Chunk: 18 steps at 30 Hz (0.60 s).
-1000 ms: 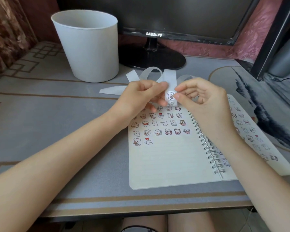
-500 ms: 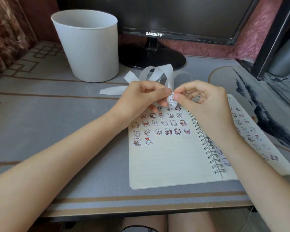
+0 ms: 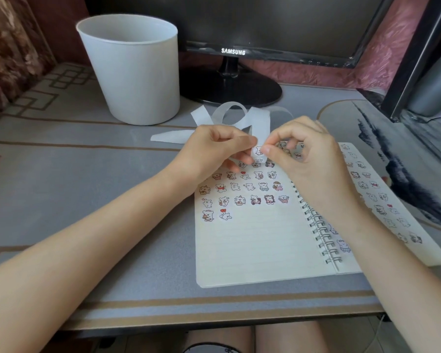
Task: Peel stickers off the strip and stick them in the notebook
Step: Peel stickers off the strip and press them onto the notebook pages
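A long white sticker strip [image 3: 259, 123] curls in loops over the far edge of an open spiral notebook [image 3: 255, 245]. My left hand [image 3: 214, 149] pinches the strip's near end just above the page. My right hand [image 3: 301, 151] pinches a small cartoon sticker [image 3: 258, 150] at that end with thumb and forefinger. The left page carries several rows of little animal stickers [image 3: 242, 189]; the right page also holds several.
A white plastic bucket [image 3: 133, 70] stands at the back left of the grey desk mat [image 3: 87, 174]. A black monitor on a round stand [image 3: 229, 90] is behind the strip. The desk's front edge runs below the notebook.
Both hands have dropped slightly toward the page with the strip's end, and my right fingertips have closed in on the sticker. The strip's loops have shifted.
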Tool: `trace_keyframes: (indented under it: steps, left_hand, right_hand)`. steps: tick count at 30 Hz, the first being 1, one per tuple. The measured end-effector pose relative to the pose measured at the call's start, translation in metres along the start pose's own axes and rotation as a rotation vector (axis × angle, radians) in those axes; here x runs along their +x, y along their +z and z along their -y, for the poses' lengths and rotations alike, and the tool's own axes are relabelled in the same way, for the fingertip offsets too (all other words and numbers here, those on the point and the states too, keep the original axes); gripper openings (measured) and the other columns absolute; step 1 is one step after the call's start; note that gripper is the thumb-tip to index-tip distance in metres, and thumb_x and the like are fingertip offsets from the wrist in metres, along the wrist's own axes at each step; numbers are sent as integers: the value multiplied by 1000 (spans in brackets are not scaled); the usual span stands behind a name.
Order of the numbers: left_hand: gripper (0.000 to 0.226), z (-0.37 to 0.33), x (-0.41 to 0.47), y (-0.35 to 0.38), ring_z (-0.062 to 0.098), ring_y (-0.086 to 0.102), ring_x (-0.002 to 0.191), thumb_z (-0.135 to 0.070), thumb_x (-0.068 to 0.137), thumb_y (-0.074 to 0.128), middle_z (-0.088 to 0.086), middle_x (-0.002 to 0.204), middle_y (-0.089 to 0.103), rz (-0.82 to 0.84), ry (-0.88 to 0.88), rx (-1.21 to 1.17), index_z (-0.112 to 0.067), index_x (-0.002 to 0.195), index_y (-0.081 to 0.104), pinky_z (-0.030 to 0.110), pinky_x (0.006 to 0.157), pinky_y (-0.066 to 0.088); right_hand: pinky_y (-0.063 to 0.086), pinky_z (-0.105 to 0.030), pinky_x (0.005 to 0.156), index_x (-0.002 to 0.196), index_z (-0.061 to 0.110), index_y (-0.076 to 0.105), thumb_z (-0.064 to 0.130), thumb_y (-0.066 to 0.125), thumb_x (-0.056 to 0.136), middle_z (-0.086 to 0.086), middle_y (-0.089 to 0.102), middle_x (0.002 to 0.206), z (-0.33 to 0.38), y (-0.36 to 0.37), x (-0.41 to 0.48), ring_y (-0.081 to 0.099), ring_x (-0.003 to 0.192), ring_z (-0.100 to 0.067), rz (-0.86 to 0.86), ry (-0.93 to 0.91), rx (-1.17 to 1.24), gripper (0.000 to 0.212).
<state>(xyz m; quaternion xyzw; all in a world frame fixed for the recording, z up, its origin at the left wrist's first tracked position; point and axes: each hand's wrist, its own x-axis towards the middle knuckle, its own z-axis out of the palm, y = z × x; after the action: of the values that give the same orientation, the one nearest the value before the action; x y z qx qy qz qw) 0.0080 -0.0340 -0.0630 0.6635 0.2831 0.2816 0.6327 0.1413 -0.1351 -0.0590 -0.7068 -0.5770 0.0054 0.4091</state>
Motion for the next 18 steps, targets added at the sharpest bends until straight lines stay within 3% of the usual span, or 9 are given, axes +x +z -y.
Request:
trace_keyframes:
  steps: [2,4,7,12,18]
  left_hand:
    - [13,0,1,-1,4,65,59,-12,89,63,1,71,66,-11,-16,-7,-2,82,68,13,48,46]
    - [19,1,2,-2,4,65,59,-12,89,63,6,77,66,-27,-26,-4,6,92,68,13,49,47]
    - [24,2,2,-2,5,65,59,-12,89,62,9,80,67,-36,-38,12,10,96,66,14,51,49]
    - [18,3,2,-3,6,66,61,-13,89,64,-4,64,63,-22,-41,23,-6,73,64,15,49,47]
    - [18,2,2,-2,6,66,61,-14,89,64,-8,58,62,-16,-41,19,-9,72,63,14,49,47]
  right_hand:
    - [37,-20,86,84,17,68,23,69,84,6,56,93,4,-1,-2,48,94,-14,-27,-102,-49,6]
    - [38,-21,83,84,14,66,20,68,86,7,57,89,11,-4,-4,51,90,-4,-27,-152,-13,7]
    - [40,-13,65,78,15,67,16,72,81,8,66,74,25,-12,-8,55,68,3,113,42,246,6]
    - [47,-12,59,76,9,70,4,73,77,-2,70,71,32,-16,-18,58,60,-2,498,359,422,5]
    - [44,-12,55,75,11,72,13,77,73,-2,70,69,28,-9,-24,59,60,-3,520,444,373,6]
